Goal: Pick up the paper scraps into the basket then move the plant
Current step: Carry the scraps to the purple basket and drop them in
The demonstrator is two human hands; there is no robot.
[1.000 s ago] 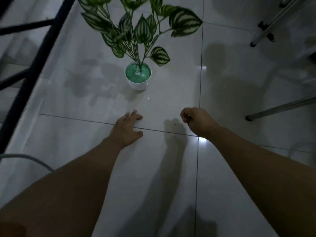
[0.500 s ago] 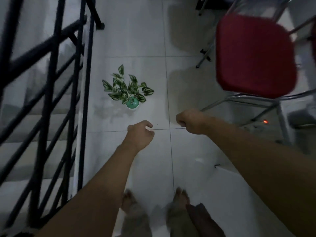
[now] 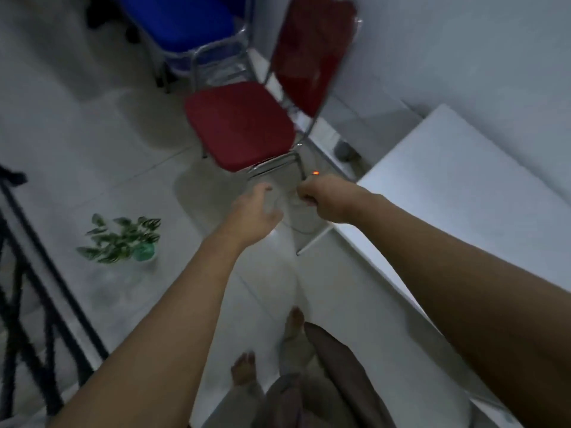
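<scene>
The potted plant (image 3: pixel 123 239), with striped green leaves in a small white pot, stands on the tiled floor at the left, well away from both hands. My left hand (image 3: pixel 253 214) hangs in mid-air with its fingers loosely apart and nothing in it. Just to its right, my right hand (image 3: pixel 321 199) is closed in a fist, and whatever is inside is hidden. Below the two hands lies a pale rounded shape (image 3: pixel 304 225), too blurred to identify. No paper scraps show on the floor.
A red chair (image 3: pixel 241 125) stands straight ahead, with a blue chair (image 3: pixel 182 23) behind it. A white table (image 3: pixel 463 193) fills the right side. A black stair railing (image 3: pixel 34 273) runs along the left. My bare feet (image 3: pixel 244 366) are on the tiles below.
The view has risen from floor level and swung right, so the plant now sits small at the left. My left hand came off the floor and opened. The right stays fisted.
</scene>
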